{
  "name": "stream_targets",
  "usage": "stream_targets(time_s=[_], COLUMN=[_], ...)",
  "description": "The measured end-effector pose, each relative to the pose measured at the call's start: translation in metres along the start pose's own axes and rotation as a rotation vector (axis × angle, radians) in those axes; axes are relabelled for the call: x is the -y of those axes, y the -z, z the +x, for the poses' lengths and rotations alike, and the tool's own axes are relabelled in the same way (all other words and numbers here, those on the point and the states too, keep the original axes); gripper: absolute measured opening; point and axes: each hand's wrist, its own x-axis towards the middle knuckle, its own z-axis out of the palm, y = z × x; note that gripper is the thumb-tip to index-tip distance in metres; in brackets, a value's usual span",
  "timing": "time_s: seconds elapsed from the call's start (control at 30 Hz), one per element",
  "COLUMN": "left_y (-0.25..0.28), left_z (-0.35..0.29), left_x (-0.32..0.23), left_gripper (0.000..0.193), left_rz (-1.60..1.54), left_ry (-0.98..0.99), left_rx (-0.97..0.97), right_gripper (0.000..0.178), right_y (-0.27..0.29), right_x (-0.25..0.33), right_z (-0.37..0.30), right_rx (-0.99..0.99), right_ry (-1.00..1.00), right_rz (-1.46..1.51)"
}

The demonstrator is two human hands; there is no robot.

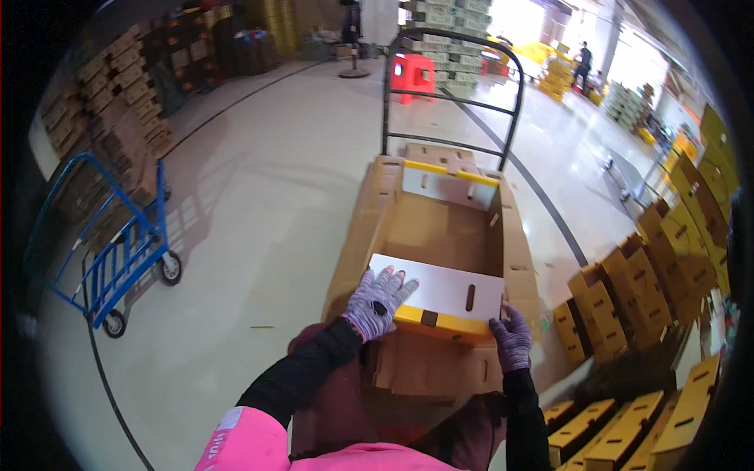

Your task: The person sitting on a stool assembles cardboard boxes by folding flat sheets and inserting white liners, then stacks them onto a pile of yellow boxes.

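Observation:
An open cardboard box, brown inside with white and yellow ends, sits before me on flattened cardboard. Its near end has a white panel with a slot-shaped hand hole, above a yellow strip. My left hand, in a grey knit glove, lies on the left part of that panel with fingers spread. At the box's near right corner, my right hand has its gloved fingers bent around the edge. Some of its fingertips are hidden behind the corner.
Under the cardboard is a cart with a black handle frame at its far end. A blue hand truck stands at left. Yellow-brown boxes line the right side. Farther back are a red stool, stacked crates and a person.

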Motion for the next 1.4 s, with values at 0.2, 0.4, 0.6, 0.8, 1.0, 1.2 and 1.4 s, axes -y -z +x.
stream_targets(time_s=[0.2,0.4,0.6,0.8,1.0,1.2,1.4], left_y=[-0.009,-0.010,-0.010,-0.020,-0.004,-0.006,-0.050], left_z=[0.027,0.024,0.013,-0.034,-0.024,0.008,-0.002], left_x=[-0.019,-0.034,-0.057,-0.090,-0.086,-0.050,-0.034], left_gripper=[0.055,0.027,0.032,0.058,0.047,0.071,0.071], left_rz=[-0.295,-0.325,-0.276,-0.210,-0.312,-0.147,-1.488], left_ry=[-0.143,-0.189,-0.142,-0.082,-0.169,-0.319,0.329], left_rx=[0.130,0.210,0.189,0.279,0.510,-0.284,-0.393], right_gripper=[0.047,0.041,0.065,0.075,0.061,0.051,0.049], right_y=[-0.009,0.020,0.059,0.005,0.005,0.049,0.061], right_x=[-0.026,-0.019,0.070,0.037,0.021,0.009,-0.073], right_z=[-0.084,-0.108,-0.080,-0.051,-0.086,-0.053,-0.007], right_rx=[-0.515,-0.788,-0.131,0.690,0.733,0.203,-0.317], right_ry=[0.178,0.195,0.305,0.221,0.190,0.555,0.119], right_rz=[0.139,0.113,-0.649,-1.284,-1.210,-1.224,0.200])
